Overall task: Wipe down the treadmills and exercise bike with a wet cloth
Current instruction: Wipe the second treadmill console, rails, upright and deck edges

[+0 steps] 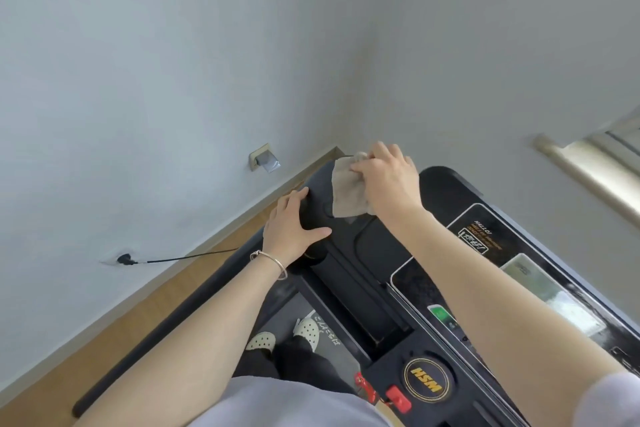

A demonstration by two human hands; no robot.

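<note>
— Where is the cloth (348, 191)?

— At the far left corner of the treadmill console (367, 288). It is beige and bunched at the top, and its loose lower part hangs down against the console's black surface.

— Which hand has it?

— The right hand (384, 180). Its fingers are curled round the bunched top of the cloth, with the knuckles up. The forearm reaches in across the console's right half.

— And the left hand (289, 229)?

— It lies flat on the console's left end, just beside the cloth but not touching it. Its fingers are stretched out straight and the thumb is spread toward the console's middle. It holds nothing. A thin bracelet (273, 262) sits on that wrist.

— What is on the console itself?

— Near its close edge there is a round gold-rimmed HSM badge (426, 380), with a red clip (398, 399) just beside it. A glossy display panel (422, 284) runs along the console's right half.

— And around it?

— Below the console, the person's white perforated shoes (261, 340) stand on the grey belt (294, 312). Left of the console, a black plug (124, 259) sits in the wall, and its cord runs toward the machine. A wall socket (263, 159) is mounted beyond the console's far left corner.
</note>
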